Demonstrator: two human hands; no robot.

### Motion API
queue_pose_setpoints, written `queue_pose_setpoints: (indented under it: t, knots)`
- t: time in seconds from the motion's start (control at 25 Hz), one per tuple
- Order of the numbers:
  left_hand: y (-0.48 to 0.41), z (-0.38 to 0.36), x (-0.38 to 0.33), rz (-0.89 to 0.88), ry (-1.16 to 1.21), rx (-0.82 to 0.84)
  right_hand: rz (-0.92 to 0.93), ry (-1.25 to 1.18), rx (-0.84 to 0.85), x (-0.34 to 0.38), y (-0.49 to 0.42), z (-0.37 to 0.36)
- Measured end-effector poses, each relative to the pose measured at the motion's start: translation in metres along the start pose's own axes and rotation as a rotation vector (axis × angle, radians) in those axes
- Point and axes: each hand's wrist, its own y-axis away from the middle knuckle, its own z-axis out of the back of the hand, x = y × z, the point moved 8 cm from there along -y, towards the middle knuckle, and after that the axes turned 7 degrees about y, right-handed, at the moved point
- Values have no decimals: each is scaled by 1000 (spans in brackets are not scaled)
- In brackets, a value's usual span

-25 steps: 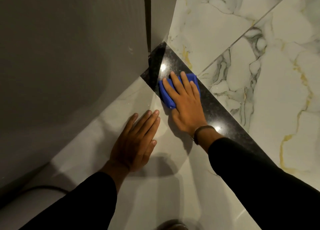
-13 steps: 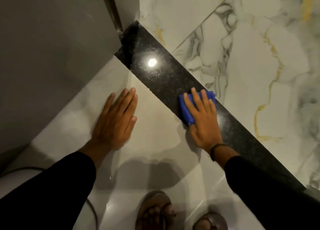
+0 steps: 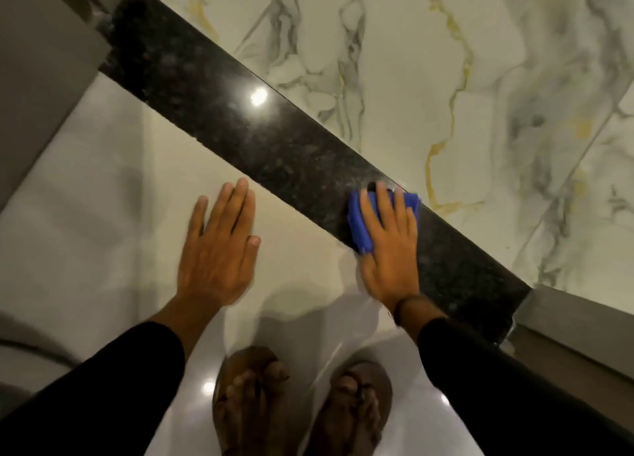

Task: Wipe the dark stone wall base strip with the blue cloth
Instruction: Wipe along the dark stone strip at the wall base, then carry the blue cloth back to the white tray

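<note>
The dark speckled stone strip runs diagonally from the upper left to the right, between the pale floor and the veined marble wall. My right hand lies flat on the folded blue cloth and presses it against the strip, right of its middle. Most of the cloth is hidden under my fingers. My left hand rests flat on the floor beside the strip, fingers spread, holding nothing.
A grey panel meets the strip's upper-left end, and a grey door frame meets its right end. My two sandalled feet stand on the glossy floor below my hands. A dark cable curves at the far left.
My right hand has slid the cloth along the strip to the right, away from the grey panel's corner. My left hand has shifted the same way on the floor. My feet have come into view.
</note>
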Motion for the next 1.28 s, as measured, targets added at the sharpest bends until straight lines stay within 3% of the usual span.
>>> queue_pose_setpoints:
  t: [0.08,0.16,0.36,0.64,0.92,1.28]
  knots:
    - [0,-6,2,2,-6,8,-150,-18,-76,-1,-29,3]
    - [3,-6,0,9,-16,17,-189,-50,-119,21,-40,-2]
    - [0,8,-13,77,-17,117,16,40,2,12,37,-19]
    - [33,88,-97,-38,-23,195,-409,-61,240,-68,80,66]
    - [110,258,-138,122,-61,182,-131,-37,205,53,125,238]
    - [255,430,-113,523,27,107,305,36,158,278,184,339]
